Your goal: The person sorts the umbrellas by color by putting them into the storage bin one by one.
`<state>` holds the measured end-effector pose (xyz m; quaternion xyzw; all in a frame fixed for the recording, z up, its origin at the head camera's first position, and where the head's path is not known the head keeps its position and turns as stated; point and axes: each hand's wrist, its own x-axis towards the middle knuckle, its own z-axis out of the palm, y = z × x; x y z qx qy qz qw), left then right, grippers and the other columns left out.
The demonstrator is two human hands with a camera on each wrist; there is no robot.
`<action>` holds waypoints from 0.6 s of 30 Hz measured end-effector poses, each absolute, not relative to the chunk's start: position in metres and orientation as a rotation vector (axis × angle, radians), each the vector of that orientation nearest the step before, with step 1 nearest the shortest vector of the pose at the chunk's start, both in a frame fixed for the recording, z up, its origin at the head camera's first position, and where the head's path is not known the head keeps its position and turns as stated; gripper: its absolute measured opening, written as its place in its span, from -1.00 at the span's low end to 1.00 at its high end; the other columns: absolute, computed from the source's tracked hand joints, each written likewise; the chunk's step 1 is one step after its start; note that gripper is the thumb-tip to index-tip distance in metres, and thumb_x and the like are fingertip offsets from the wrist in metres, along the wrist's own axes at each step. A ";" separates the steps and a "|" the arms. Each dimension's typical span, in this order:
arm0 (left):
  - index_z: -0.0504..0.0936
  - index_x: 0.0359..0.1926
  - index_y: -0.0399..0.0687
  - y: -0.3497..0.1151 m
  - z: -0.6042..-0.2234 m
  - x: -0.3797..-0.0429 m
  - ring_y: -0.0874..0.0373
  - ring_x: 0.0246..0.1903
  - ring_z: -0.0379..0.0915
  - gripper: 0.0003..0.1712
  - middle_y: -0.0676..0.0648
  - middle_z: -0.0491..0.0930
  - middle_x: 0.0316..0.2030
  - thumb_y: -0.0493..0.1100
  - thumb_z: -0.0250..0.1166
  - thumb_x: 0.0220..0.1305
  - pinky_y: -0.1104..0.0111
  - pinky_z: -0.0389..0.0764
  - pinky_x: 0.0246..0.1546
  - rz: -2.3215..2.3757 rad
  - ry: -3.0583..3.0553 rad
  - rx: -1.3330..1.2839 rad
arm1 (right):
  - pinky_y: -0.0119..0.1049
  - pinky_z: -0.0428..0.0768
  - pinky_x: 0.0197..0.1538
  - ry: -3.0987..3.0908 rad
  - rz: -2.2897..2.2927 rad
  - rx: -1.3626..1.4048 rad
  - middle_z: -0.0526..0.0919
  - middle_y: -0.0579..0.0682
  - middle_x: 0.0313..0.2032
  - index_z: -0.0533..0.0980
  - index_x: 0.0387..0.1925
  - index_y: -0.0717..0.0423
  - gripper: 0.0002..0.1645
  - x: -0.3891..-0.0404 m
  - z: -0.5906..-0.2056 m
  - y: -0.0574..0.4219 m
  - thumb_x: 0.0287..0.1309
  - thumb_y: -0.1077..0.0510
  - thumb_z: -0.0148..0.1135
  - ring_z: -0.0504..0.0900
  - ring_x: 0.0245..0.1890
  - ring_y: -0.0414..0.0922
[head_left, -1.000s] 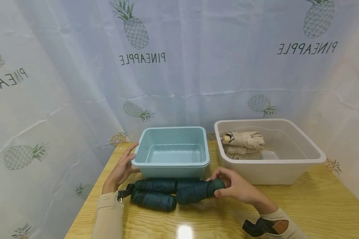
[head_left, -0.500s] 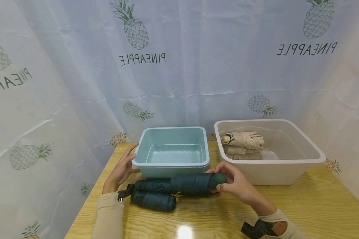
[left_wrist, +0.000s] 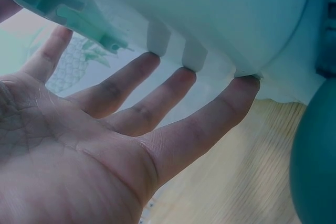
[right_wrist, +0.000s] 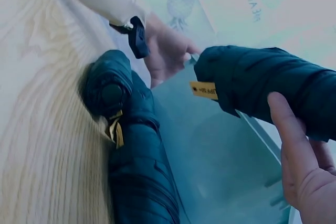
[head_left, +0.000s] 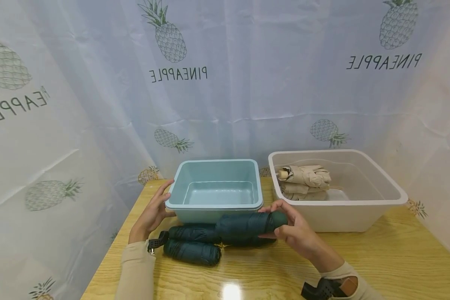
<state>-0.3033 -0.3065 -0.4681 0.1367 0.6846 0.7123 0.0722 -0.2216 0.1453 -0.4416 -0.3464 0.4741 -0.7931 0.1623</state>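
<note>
My right hand (head_left: 298,231) grips the right end of a folded dark green umbrella (head_left: 241,225), raised level in front of the light blue bin (head_left: 213,206). From its other end hangs a yellow tag (right_wrist: 203,89) in the right wrist view. My left hand (head_left: 153,216) rests against the bin's left side; in the left wrist view its straight fingertips (left_wrist: 186,76) touch the bin's outer wall. Two more folded umbrellas, a rear one (head_left: 193,233) and a front one (head_left: 192,252), lie on the table. Another umbrella (head_left: 251,241) lies mostly hidden beneath the held one.
At the right stands a larger white bin (head_left: 341,216), with several folded beige umbrellas (head_left: 307,177) at its left end. A curtain with pineapple prints (head_left: 228,83) hangs behind and at both sides. Bare wood of the table (head_left: 285,275) shows in front.
My right hand has lifted the umbrella off the table, moving it up and slightly right, toward the blue bin's front. My left hand stays on the bin.
</note>
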 end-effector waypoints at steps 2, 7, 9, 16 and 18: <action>-0.09 0.64 0.16 -0.306 -0.468 -0.303 -0.44 0.52 -0.12 -0.33 -0.12 -0.30 0.63 -0.04 -0.13 0.65 -0.53 0.28 0.15 2.141 2.057 0.410 | 0.11 0.63 0.16 1.320 -2.278 -0.973 0.47 0.10 0.28 0.35 0.04 0.02 -0.42 -0.221 -0.441 0.144 0.04 0.56 -0.08 0.52 0.24 0.04; -0.10 0.64 0.17 -0.306 -0.467 -0.303 -0.44 0.53 -0.12 -0.32 -0.12 -0.30 0.63 -0.02 -0.12 0.64 -0.52 0.29 0.16 2.141 2.051 0.406 | 0.11 0.61 0.21 1.268 -2.302 -0.929 0.46 0.08 0.28 0.35 0.03 0.02 -0.44 -0.220 -0.438 0.141 0.05 0.55 -0.11 0.49 0.26 0.01; -0.09 0.64 0.17 -0.305 -0.467 -0.303 -0.44 0.52 -0.11 -0.32 -0.12 -0.29 0.63 -0.02 -0.12 0.64 -0.52 0.28 0.16 2.143 2.048 0.406 | 0.12 0.60 0.22 1.266 -2.305 -0.921 0.46 0.07 0.28 0.35 0.04 0.02 -0.44 -0.219 -0.435 0.140 0.06 0.55 -0.12 0.48 0.27 0.00; -0.09 0.64 0.18 -0.307 -0.467 -0.302 -0.43 0.52 -0.10 -0.32 -0.14 -0.27 0.63 -0.03 -0.13 0.64 -0.52 0.27 0.17 2.155 2.035 0.401 | 0.11 0.58 0.24 1.249 -2.338 -0.920 0.47 0.03 0.28 0.33 0.09 0.02 -0.45 -0.220 -0.420 0.133 0.15 0.53 -0.15 0.50 0.30 -0.04; -0.09 0.64 0.19 -0.307 -0.467 -0.302 -0.44 0.52 -0.10 -0.33 -0.13 -0.28 0.63 -0.03 -0.13 0.64 -0.52 0.27 0.17 2.153 2.032 0.396 | 0.11 0.58 0.24 1.244 -2.348 -0.915 0.49 0.03 0.27 0.34 0.09 0.01 -0.46 -0.222 -0.416 0.130 0.15 0.53 -0.15 0.50 0.29 -0.03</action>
